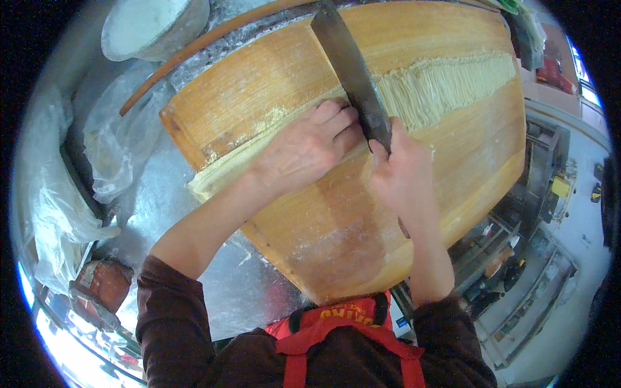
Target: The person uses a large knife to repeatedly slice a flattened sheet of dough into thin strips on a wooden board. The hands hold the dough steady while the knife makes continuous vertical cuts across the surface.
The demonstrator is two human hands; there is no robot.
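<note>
A folded strip of pale dough (223,171) lies across the large wooden board (336,236). My left hand (314,139) presses down on it, fingers curled and knuckles close beside the blade. My right hand (404,168) is closed round the handle of a wide, dark-bladed kitchen knife (352,64), which stands across the strip and points away from me. To the right of the blade, thin cut noodles (446,87) lie side by side in a long row. The dough under my left palm and forearm is hidden.
A long wooden rolling pin (194,46) rests past the board's far left edge. Behind it stands a bowl of white contents (145,29). Clear plastic bags (119,139) lie on the metal table (226,291) at left. Metal racks (537,284) stand at right.
</note>
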